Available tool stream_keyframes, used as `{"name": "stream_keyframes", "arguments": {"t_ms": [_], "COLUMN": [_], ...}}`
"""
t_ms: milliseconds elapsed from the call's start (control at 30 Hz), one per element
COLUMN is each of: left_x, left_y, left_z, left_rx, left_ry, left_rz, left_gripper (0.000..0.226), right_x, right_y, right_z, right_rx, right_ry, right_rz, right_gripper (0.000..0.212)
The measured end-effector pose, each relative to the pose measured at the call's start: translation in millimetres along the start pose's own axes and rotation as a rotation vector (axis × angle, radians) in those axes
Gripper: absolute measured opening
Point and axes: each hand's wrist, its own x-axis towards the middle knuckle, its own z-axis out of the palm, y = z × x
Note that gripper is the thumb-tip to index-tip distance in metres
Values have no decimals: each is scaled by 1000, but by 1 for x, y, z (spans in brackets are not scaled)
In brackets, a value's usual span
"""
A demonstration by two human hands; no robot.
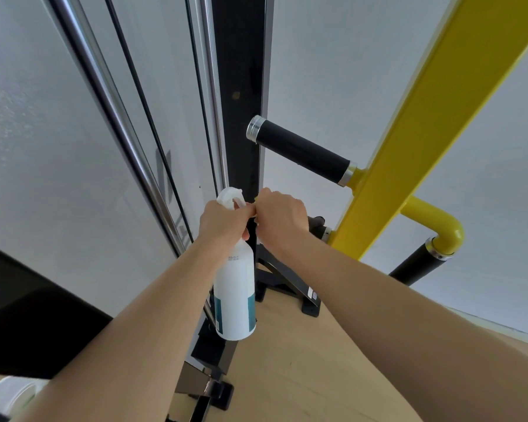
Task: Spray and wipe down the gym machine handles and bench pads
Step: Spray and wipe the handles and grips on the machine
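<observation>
My left hand (221, 222) grips the neck of a white spray bottle (235, 296) with a teal label, which hangs upright below the fist. My right hand (279, 219) is curled at the bottle's white nozzle head (230, 196), fingers pinching near its front. A black rubber machine handle (302, 150) with chrome end caps juts out from the yellow frame arm (424, 138) just above my hands. A second black handle (415, 266) hangs lower right under a yellow elbow. A third grip (317, 223) is partly hidden behind my right hand.
A black upright post (241, 71) and chrome guide rods (116, 102) run up against the white wall. The machine's black base feet (290, 287) rest on a light wood floor. A white round object (9, 397) shows at the bottom left.
</observation>
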Motion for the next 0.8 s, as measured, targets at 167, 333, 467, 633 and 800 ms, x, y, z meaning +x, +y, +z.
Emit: {"name": "stream_keyframes", "arguments": {"t_ms": [167, 333, 467, 633, 800], "left_x": [0, -2, -4, -5, -3], "left_y": [1, -3, -4, -7, -8], "left_z": [-1, -3, 0, 4, 7], "left_rx": [24, 20, 10, -42, 0], "left_ry": [-1, -28, -52, -102, -55], "left_rz": [-32, 3, 49, 75, 66], "left_gripper": [36, 27, 26, 26, 29], "right_x": [27, 28, 7, -18, -17], "right_y": [16, 21, 12, 9, 14], "right_z": [-24, -24, -9, 12, 5], "right_rx": [240, 326, 168, -97, 6], "right_ry": [-406, -506, -126, 103, 33], "right_rz": [43, 81, 93, -5, 54], "right_gripper": [28, 28, 14, 38, 33]}}
